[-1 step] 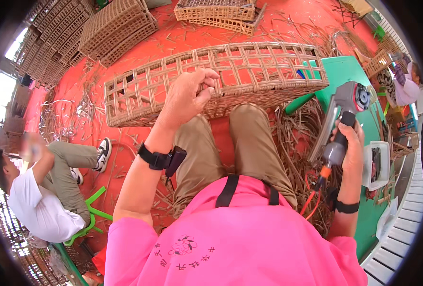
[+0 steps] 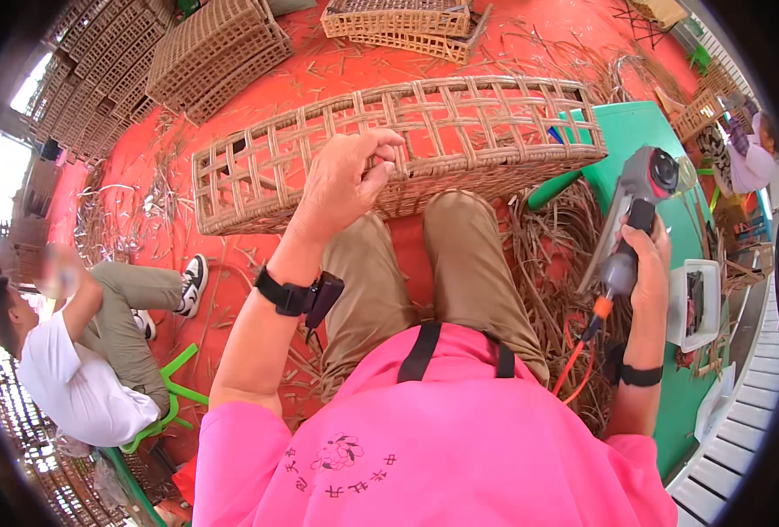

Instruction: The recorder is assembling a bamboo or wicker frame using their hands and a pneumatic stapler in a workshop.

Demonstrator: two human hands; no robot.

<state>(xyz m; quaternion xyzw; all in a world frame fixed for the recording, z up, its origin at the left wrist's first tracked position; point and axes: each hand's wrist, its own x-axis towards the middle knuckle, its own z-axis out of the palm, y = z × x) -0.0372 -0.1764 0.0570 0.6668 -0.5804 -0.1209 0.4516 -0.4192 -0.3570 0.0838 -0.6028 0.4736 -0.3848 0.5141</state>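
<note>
My left hand point(image 2: 347, 180) is closed at the near rim of a long brown woven rattan basket point(image 2: 495, 158), its fingers curled and thumb pressed in. The openwork side of the basket faces up, and it rests across in front of my knees. On the right, my right hand point(image 2: 649, 263) is wrapped round the dark grip of an air-powered nail gun point(image 2: 618, 263), held apart from the basket. An orange air hose point(image 2: 571, 369) runs down from the handle's end.
A green table point(image 2: 635, 132) stands at the right, with a white plastic tray point(image 2: 695, 307) beside it. Rattan scraps point(image 2: 552, 255) litter the red floor. Stacked baskets point(image 2: 218, 57) stand at far left. A seated person point(image 2: 91, 369) is on my left, another person point(image 2: 754, 158) far right.
The nail gun has tilted and shifted slightly in my right hand, its head moving a little up. My left hand and the basket have hardly moved.
</note>
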